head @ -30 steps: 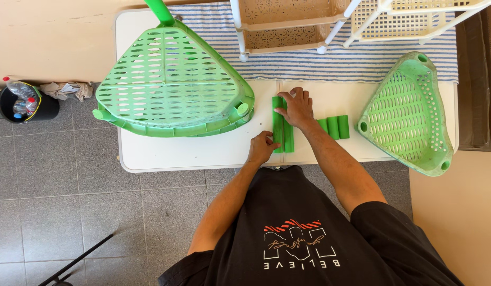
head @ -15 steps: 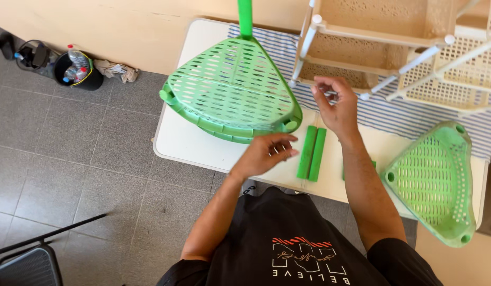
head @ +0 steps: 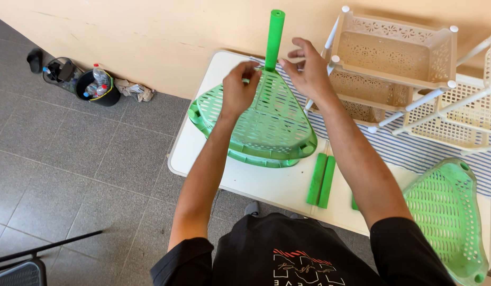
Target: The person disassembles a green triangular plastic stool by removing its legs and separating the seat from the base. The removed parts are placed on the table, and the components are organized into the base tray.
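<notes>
A stack of green triangular slotted shelves point(head: 266, 127) lies on the white table point(head: 256, 182), with a green tube point(head: 274, 38) standing upright at its far corner. My left hand point(head: 237, 87) hovers over the shelf just left of the tube's base, fingers curled, holding nothing that I can see. My right hand point(head: 309, 69) is open to the right of the tube, fingers spread, not touching it. Two long green tubes point(head: 321, 180) lie side by side on the table near me. Another green triangular shelf point(head: 449, 212) lies at the right.
Beige plastic basket racks point(head: 399, 58) with white legs stand on a blue-striped cloth point(head: 409, 151) at the back right. A black bin with bottles point(head: 97, 87) sits on the grey tiled floor by the wall. A black chair part point(head: 23, 265) is at the lower left.
Both hands left the two long tubes on the table and rose to the upright tube at the shelf's far corner. The camera view tilted up and left.
</notes>
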